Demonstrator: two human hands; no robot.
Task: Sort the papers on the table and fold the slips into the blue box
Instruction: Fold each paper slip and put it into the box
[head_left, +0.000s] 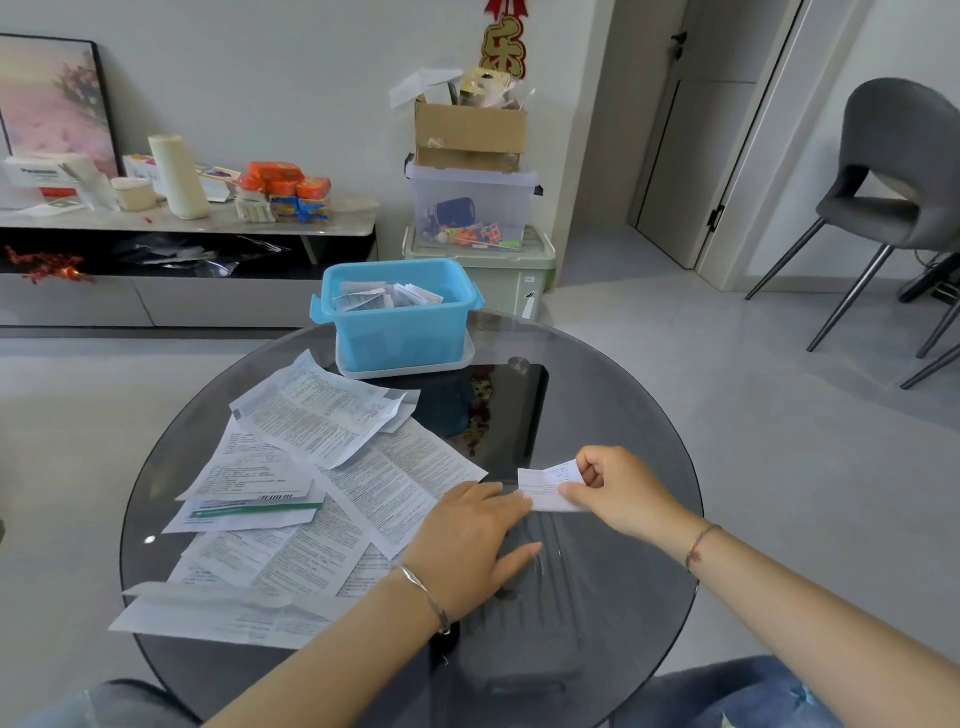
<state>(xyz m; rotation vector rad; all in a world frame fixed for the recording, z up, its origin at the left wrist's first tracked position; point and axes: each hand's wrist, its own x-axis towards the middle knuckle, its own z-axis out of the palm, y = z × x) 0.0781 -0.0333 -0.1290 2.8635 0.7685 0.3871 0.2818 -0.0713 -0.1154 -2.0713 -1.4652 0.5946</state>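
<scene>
This looks like a home living room. A low cabinet (343, 221) along the wall carries household packets, with a framed picture (52, 98) leaning behind it. A clear storage bin (470, 208) holds toys, a red festive ornament (504, 47) hangs on the wall, and a grey upholstered chair (893, 176) stands near an interior door (691, 156) beyond the round glass table (613, 415).

Papers (311, 467) left, box (397, 325) behind.

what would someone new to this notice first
The right hand pinches a small white slip near the middle of the round glass table, the left hand flat beside it. Left of them sprawls a heap of printed papers; at the far edge stands the blue box, slips inside.
</scene>
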